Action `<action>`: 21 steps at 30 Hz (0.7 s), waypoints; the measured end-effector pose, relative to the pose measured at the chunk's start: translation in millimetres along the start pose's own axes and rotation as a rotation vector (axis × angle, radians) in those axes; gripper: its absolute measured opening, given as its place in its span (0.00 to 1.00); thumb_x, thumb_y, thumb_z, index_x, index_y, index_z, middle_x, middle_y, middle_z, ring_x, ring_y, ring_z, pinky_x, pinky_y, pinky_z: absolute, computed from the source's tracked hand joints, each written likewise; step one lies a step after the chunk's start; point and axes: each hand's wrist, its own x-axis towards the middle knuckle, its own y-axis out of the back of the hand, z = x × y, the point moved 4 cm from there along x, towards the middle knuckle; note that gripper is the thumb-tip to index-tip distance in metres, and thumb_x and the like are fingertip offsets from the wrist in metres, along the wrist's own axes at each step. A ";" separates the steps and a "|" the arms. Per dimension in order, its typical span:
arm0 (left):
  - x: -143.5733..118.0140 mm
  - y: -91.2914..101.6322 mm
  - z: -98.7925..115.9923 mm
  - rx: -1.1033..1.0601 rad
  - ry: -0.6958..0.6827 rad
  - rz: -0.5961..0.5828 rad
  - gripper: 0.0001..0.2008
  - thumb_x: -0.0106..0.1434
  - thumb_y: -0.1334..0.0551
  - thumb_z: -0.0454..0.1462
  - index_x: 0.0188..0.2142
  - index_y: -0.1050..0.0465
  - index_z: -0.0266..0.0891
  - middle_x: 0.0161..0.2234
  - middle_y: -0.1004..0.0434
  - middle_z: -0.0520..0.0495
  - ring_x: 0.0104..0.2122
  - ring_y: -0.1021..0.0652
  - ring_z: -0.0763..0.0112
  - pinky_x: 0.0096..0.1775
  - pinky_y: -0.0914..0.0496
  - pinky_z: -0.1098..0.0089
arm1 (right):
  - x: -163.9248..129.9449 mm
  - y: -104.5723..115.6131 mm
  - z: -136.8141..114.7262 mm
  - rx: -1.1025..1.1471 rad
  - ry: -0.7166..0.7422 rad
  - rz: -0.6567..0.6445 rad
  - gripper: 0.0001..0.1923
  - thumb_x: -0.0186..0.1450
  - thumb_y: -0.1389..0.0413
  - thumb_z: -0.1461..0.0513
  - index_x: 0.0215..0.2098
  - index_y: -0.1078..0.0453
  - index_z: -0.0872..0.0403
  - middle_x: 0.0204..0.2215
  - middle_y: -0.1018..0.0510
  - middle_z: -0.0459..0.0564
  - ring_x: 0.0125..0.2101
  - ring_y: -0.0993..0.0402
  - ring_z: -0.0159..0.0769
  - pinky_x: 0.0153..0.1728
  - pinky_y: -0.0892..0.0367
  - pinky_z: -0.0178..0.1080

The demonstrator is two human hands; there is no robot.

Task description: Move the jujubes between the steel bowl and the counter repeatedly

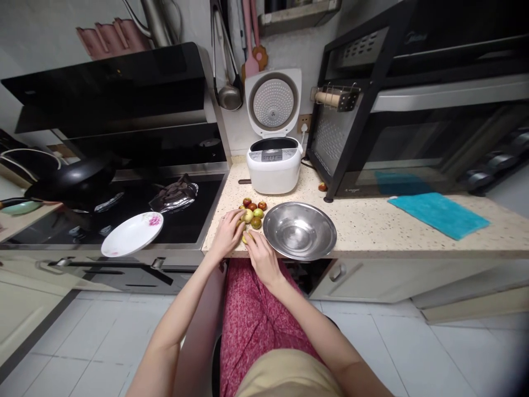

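Note:
A small cluster of fresh jujubes (257,213), some green and some reddish brown, lies on the speckled counter near its front edge. My left hand (227,234) rests at the cluster's left side, fingers stretched over and touching the nearest fruit. Closer to the edge, my right hand (263,259) has its fingertips closed on a yellow-green jujube (247,237), partly hidden by the fingers. Just right of the fruit stands a wide stainless steel bowl (298,234) with nothing visible inside.
Behind the fruit is a white rice cooker (273,173) with its lid raised. A white plate (131,236) sits at the stove's front edge. One loose jujube (322,187) lies by the oven rack's foot (328,197); a blue cloth (440,214) is at the right.

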 end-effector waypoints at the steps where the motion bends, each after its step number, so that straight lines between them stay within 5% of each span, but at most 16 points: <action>1: 0.4 -1.0 -0.6 -0.001 0.001 -0.015 0.22 0.77 0.48 0.41 0.67 0.37 0.42 0.63 0.30 0.36 0.63 0.29 0.55 0.63 0.34 0.51 | -1.3 3.0 -1.7 0.005 0.012 0.016 0.27 0.72 0.50 0.72 0.67 0.33 0.55 0.57 0.22 0.61 0.59 0.25 0.49 0.63 0.28 0.51; 6: 5.6 -9.3 -3.2 0.043 -0.044 -0.088 0.27 0.76 0.46 0.41 0.71 0.44 0.43 0.69 0.37 0.36 0.68 0.34 0.55 0.68 0.42 0.48 | -13.2 40.7 -22.5 0.069 0.096 0.132 0.27 0.73 0.50 0.70 0.69 0.35 0.54 0.55 0.21 0.60 0.57 0.23 0.48 0.60 0.25 0.50; 11: 10.6 -12.8 -5.8 0.037 -0.028 -0.067 0.26 0.74 0.43 0.40 0.69 0.40 0.44 0.64 0.31 0.37 0.65 0.31 0.54 0.67 0.41 0.47 | -25.2 98.4 -35.4 0.120 0.119 0.308 0.36 0.73 0.47 0.71 0.75 0.45 0.43 0.56 0.21 0.56 0.56 0.22 0.48 0.58 0.23 0.50; 15: 11.1 -11.5 -8.9 0.019 -0.018 -0.015 0.20 0.73 0.40 0.40 0.63 0.32 0.44 0.57 0.27 0.38 0.59 0.28 0.54 0.64 0.36 0.49 | -31.7 125.4 -18.4 0.052 0.079 0.420 0.36 0.70 0.43 0.72 0.72 0.40 0.43 0.54 0.20 0.56 0.54 0.21 0.47 0.56 0.23 0.50; 21: 8.8 -3.4 -7.7 -0.103 0.020 0.076 0.19 0.74 0.40 0.42 0.62 0.31 0.42 0.56 0.28 0.39 0.56 0.26 0.55 0.60 0.30 0.53 | -40.5 133.1 12.9 -0.012 -0.034 0.451 0.28 0.71 0.42 0.69 0.67 0.33 0.46 0.52 0.19 0.56 0.51 0.20 0.46 0.54 0.23 0.50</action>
